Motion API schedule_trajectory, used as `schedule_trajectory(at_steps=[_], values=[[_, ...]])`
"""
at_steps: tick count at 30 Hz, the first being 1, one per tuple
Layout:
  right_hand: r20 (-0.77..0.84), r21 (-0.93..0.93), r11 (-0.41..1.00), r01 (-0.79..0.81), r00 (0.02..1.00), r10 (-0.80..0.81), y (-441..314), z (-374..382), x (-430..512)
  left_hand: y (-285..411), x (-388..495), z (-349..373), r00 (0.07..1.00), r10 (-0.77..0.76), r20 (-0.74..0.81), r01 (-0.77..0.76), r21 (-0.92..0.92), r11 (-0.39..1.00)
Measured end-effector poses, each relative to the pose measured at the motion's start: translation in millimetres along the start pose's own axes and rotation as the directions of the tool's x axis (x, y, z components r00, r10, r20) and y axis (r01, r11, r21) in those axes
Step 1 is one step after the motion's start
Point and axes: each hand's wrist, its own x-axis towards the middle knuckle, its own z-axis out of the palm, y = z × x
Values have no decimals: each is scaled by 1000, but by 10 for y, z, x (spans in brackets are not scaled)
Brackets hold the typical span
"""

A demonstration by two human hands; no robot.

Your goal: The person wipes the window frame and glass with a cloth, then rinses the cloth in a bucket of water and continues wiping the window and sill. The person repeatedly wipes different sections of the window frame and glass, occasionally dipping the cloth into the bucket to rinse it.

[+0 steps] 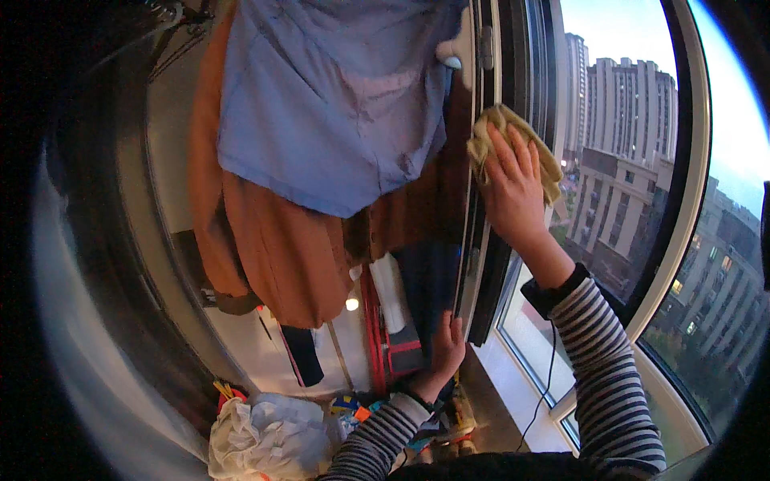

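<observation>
An open window sash (481,282) with a dark frame edge and light trim stands almost edge-on before me. My right hand (514,192) presses a folded yellowish-green cloth (546,159) against the upper part of that edge, fingers spread over the fabric. Lower down, my left hand (446,347) grips the sash near its bottom corner, with some of its fingers hidden behind the frame. A window handle (450,55) sticks out on the sash's room side, above the cloth.
A blue garment (325,114) and a brown garment (277,252) hang left of the sash. Below are a whitish plastic bag (271,433) and assorted small items. A thin black cable (547,385) crosses the white sill (502,379). Tall buildings (631,108) stand outside.
</observation>
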Motion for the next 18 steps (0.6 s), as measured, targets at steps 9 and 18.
schedule_trajectory(at_steps=[9, 18], values=[[363, 138, 978, 157, 911, -197, -278, -214, -1035, 42, 28, -50, 993, 112, 28, -113, 23, 993], [-123, -84, 992, 94, 987, -104, 215, 122, 54, 6, 13, -35, 996, 82, 26, -81, -14, 997]])
